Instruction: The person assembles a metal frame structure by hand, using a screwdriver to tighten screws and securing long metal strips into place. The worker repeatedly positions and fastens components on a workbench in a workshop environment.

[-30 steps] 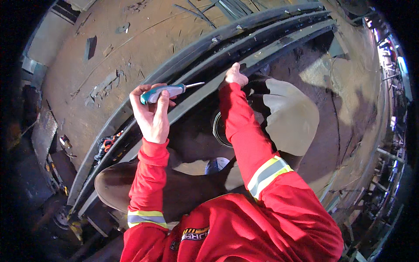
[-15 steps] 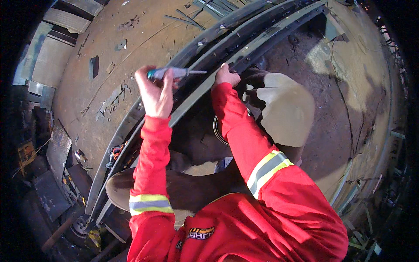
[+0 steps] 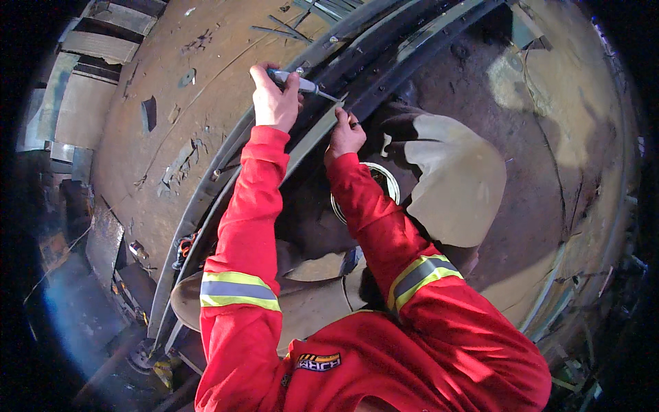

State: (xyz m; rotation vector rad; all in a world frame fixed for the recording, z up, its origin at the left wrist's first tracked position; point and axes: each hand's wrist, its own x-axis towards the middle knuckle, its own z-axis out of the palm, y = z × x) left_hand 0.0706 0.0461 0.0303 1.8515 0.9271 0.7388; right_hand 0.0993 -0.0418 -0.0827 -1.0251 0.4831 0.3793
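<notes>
My left hand (image 3: 275, 104) grips a screwdriver (image 3: 300, 83) by its pale, dark-ended handle. The thin shaft slants right and slightly down, its tip at the near edge of a long curved metal beam (image 3: 314, 135). Close to that tip, my right hand (image 3: 345, 139) has its fingers pinched at the same edge. What lies between those fingers is too small to make out. More dark curved beams run alongside, with bolt-like fittings (image 3: 333, 40) along them.
An open round tin with a pale rim (image 3: 394, 184) stands beneath my right forearm. My trouser-covered knee (image 3: 456, 182) is to its right. Metal scraps (image 3: 180, 162) and thin bars (image 3: 278, 29) lie on the brown floor; stacked plates (image 3: 86, 113) line the far left.
The screwdriver has moved right and up with my left hand, and its tip now points down at the beam by my right fingers. My right hand has come slightly nearer, and more of the tin shows.
</notes>
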